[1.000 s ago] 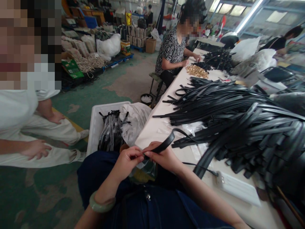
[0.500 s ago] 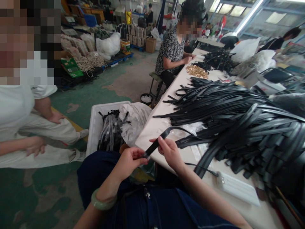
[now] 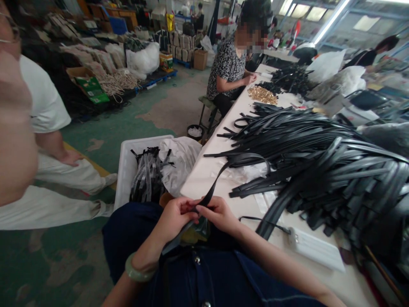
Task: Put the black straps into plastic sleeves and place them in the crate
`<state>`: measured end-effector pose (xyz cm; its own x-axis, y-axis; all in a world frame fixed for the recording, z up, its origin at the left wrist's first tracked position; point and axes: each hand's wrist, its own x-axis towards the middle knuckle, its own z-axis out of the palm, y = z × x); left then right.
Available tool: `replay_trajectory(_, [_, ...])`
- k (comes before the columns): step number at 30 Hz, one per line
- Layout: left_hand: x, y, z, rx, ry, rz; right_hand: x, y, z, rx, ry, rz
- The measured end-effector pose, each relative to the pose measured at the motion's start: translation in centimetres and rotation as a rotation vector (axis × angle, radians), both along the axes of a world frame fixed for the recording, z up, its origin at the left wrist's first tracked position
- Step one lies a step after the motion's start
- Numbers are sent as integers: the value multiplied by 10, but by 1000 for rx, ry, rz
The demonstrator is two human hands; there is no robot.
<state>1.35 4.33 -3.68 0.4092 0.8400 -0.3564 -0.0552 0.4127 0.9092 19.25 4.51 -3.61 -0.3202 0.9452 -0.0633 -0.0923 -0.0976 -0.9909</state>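
Between my two hands runs a black strap [image 3: 214,183], its far part curving up over the table edge toward the strap pile. My left hand [image 3: 177,218], with a pale green bangle on the wrist, pinches the strap near one end. Below that hand a greyish strip [image 3: 175,242] hangs toward my lap. My right hand [image 3: 219,215] grips the same strap close beside the left, the fingertips nearly touching. A big pile of black straps [image 3: 300,145] lies on the white table [image 3: 204,175] to the right.
A white bin [image 3: 123,175] of black and clear-wrapped strips stands left of the table, with a white cloth bag [image 3: 180,160] in it. A white power strip [image 3: 316,247] lies near me. One person [image 3: 228,64] sits farther along the table; another [image 3: 47,98] is at my left.
My right hand has moved down and left along the strap to meet my left hand. A greyish strip now shows below the left hand. The person at left has leaned closer.
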Motion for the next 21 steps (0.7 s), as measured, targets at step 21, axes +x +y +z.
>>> replay_trajectory(21, [-12, -4, -8, -45, -71, -486, 21, 2, 9, 23, -87, -192])
